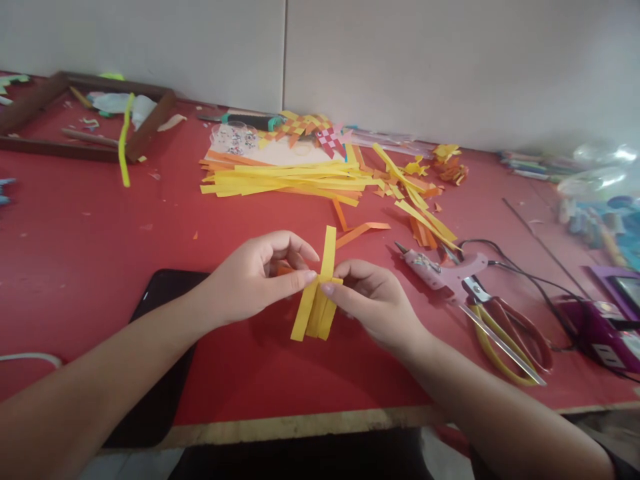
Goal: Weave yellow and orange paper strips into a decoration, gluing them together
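Between my two hands, above the red table, are several yellow paper strips point(316, 308) joined or crossed near their upper part. One strip points up and the others hang down. My left hand point(270, 270) pinches the strips from the left with thumb and fingers, and a bit of orange paper shows behind its fingers. My right hand point(373, 297) grips their right side, thumb in front and fingers behind. How the strips cross under the fingertips is hidden. Just beyond my hands lies a folded orange paper strip point(363, 232).
Behind my hands lies a pile of yellow strips point(295, 177), with woven paper fish point(305, 127) beyond. To the right are a pink glue gun point(440, 270) with a cord, and scissors point(500, 327). A black phone-like slab point(165, 293) lies under my left forearm; a brown frame point(95, 152) sits far left.
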`<state>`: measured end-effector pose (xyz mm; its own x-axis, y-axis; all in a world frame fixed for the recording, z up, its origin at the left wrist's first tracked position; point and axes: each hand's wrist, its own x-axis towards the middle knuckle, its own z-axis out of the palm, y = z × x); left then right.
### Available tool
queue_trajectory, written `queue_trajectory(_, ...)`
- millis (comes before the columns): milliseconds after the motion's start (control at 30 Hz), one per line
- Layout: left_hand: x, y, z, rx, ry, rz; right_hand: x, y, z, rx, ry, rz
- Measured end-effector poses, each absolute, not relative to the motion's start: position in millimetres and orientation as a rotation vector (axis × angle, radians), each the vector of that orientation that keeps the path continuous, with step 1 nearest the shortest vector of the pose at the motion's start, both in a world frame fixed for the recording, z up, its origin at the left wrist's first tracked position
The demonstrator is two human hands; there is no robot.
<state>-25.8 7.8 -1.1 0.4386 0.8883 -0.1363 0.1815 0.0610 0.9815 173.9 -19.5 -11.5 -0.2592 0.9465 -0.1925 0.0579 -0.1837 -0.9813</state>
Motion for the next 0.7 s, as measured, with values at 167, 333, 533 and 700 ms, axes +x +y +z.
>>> queue_trajectory(167,-25.5,5.8,-0.1,1.459,1.031,0.719,173.5,-19.4,-11.1,-1.242,-1.329,1.535)
queue_trajectory(333,-24.1,4.9,0.8,1.473,0.994,0.746,173.5,-20.2,-11.5,-1.265,-1.329,1.541)
queue_trajectory(533,-21.3,4.3,2.9,1.458,0.959,0.750,174.7,-21.3,-13.8,-1.320,-1.377,1.510)
queue_trajectory(700,-21.1,5.7,0.6,1.464,0.943,0.732,173.7,-20.2,-12.2,-1.345,-1.387,1.487)
